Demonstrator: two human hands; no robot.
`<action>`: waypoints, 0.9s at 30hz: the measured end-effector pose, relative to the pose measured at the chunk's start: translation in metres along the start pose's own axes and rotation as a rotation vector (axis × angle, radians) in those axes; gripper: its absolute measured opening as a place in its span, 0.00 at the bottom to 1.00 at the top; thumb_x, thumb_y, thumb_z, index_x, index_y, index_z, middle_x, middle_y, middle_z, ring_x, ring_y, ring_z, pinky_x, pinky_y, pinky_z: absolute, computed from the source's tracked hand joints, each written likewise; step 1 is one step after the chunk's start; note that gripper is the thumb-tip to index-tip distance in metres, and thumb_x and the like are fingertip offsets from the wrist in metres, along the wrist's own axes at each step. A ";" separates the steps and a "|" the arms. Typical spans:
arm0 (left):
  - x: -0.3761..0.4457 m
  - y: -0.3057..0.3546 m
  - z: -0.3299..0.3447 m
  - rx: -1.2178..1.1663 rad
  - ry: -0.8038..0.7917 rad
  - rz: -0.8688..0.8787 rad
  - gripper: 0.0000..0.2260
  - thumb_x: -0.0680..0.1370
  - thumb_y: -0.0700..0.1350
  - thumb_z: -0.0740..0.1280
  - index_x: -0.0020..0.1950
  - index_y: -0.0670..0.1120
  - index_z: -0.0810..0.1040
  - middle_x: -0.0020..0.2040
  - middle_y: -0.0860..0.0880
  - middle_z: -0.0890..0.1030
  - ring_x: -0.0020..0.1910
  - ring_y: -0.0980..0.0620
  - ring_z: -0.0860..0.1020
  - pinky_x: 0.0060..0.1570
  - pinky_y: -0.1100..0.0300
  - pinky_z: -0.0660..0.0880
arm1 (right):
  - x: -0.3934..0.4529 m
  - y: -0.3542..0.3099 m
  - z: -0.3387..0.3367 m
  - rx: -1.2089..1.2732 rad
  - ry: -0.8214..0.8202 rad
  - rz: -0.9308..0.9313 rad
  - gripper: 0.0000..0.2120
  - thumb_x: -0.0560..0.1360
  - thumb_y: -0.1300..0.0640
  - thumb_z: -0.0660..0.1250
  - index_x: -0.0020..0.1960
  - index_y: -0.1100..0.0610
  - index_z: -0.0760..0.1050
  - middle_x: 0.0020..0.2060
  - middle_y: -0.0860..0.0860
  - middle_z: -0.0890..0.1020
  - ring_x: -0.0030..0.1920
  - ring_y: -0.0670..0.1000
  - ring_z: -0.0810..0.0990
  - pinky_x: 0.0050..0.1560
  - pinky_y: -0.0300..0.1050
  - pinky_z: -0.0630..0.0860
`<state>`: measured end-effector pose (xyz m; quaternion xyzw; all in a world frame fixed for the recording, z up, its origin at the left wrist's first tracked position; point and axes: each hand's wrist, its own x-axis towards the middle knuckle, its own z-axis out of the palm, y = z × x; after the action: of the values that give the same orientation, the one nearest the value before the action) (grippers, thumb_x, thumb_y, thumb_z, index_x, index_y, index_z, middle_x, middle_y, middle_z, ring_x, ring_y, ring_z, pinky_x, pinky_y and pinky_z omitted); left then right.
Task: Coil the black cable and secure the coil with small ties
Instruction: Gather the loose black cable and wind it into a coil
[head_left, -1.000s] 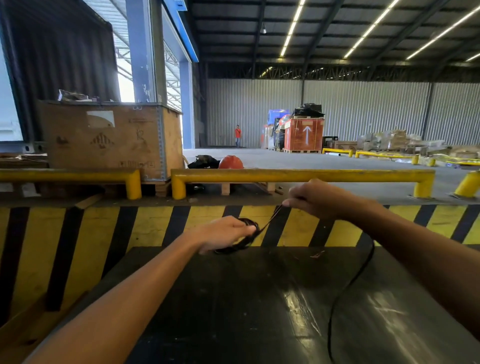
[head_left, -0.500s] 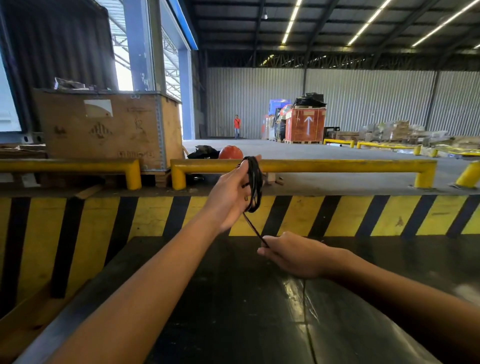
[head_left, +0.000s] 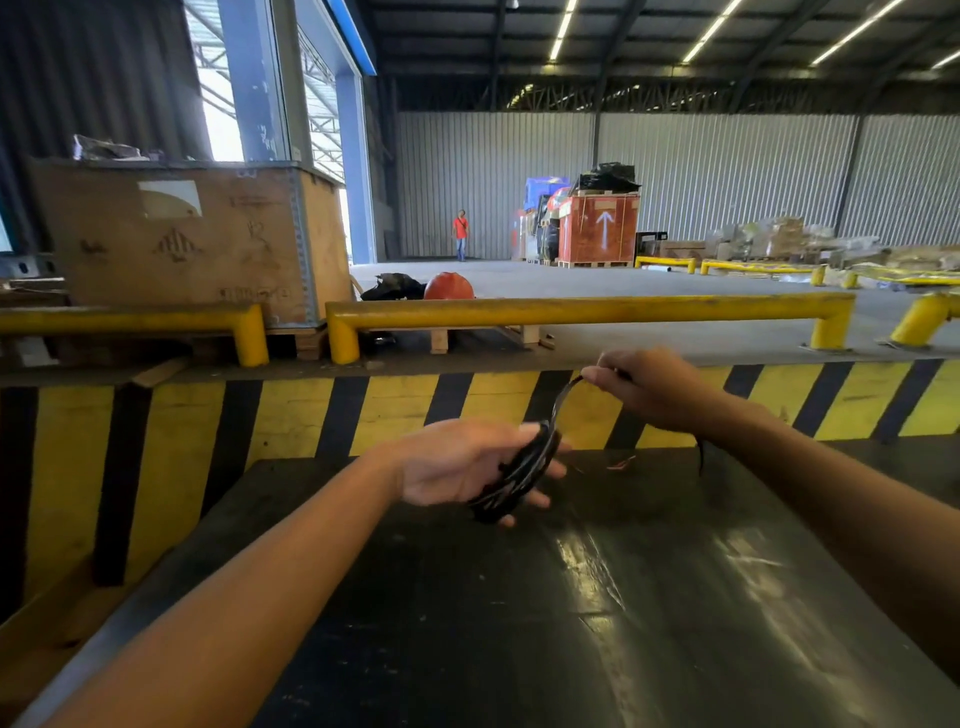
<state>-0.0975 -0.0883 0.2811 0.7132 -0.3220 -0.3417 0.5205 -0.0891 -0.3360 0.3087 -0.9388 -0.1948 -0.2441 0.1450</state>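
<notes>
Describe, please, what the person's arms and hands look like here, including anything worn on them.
Both forearms are bare along all that shows: no sleeves, gloves, watch, bracelets or rings are visible on the left hand or the right hand. No markings or tattoos show. The left thumbnail looks short and unpainted. The upper arms lie outside the picture, so any sleeve higher up cannot be told.

Black cable (head_left: 524, 467), yellow-black striped wall (head_left: 291, 415)

Coil (head_left: 519, 475) in left hand (head_left: 462, 462) above table (head_left: 649, 597); right hand (head_left: 649, 387) up to the right, pinching cable strand (head_left: 563, 397); striped barrier (head_left: 311, 410) behind table; rail (head_left: 587, 309) beyond; crate (head_left: 187, 239) far left.
</notes>
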 end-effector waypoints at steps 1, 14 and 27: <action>0.000 0.006 0.003 -0.134 -0.037 0.072 0.18 0.79 0.54 0.54 0.67 0.55 0.72 0.67 0.48 0.75 0.64 0.44 0.76 0.60 0.44 0.74 | -0.005 0.000 0.013 0.036 -0.015 0.030 0.12 0.79 0.52 0.57 0.38 0.51 0.73 0.31 0.49 0.76 0.33 0.49 0.77 0.35 0.42 0.69; 0.018 0.001 0.010 0.129 0.445 0.213 0.15 0.81 0.54 0.54 0.65 0.59 0.73 0.64 0.45 0.76 0.66 0.42 0.72 0.69 0.39 0.63 | -0.076 -0.083 0.047 0.062 -0.468 -0.104 0.12 0.80 0.46 0.52 0.48 0.50 0.71 0.34 0.46 0.75 0.33 0.44 0.76 0.40 0.43 0.78; 0.011 -0.001 0.046 -0.129 -0.137 0.130 0.19 0.81 0.54 0.49 0.62 0.52 0.76 0.42 0.44 0.82 0.37 0.51 0.81 0.57 0.46 0.73 | -0.076 -0.041 -0.003 0.637 -0.015 0.068 0.13 0.79 0.54 0.56 0.47 0.60 0.75 0.40 0.53 0.79 0.42 0.47 0.78 0.44 0.40 0.75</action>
<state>-0.1291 -0.1215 0.2681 0.6309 -0.3798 -0.3751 0.5631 -0.1695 -0.3231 0.2793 -0.8541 -0.2308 -0.1591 0.4381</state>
